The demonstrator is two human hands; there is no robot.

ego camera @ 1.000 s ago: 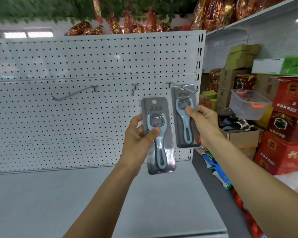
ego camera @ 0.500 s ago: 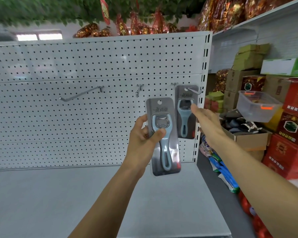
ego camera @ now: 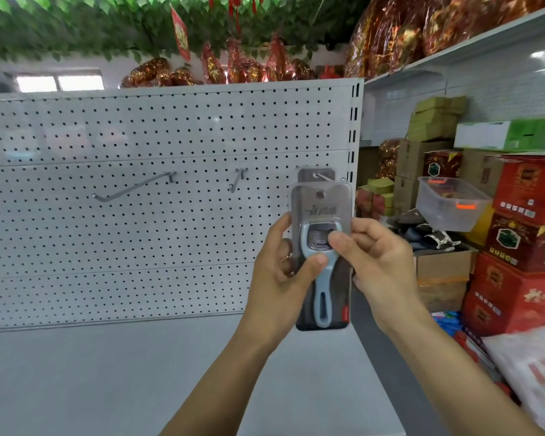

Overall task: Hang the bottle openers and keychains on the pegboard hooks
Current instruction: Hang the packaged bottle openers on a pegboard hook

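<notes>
While both hands hold it upright before the pegboard [ego camera: 139, 231], a packaged bottle opener [ego camera: 321, 247] covers most of a second pack [ego camera: 316, 175] hanging on the rightmost hook [ego camera: 320, 175]. The left hand [ego camera: 280, 275] grips the card's left edge, thumb pressed on the opener's neck. The right hand [ego camera: 381, 265] pinches the right edge, its fingers [ego camera: 339, 239] curled, thumb on the opener's head. Two more hooks, a long one [ego camera: 132, 188] and a short one [ego camera: 238, 180], stick out further left. A grey shelf [ego camera: 107, 372] lies below.
</notes>
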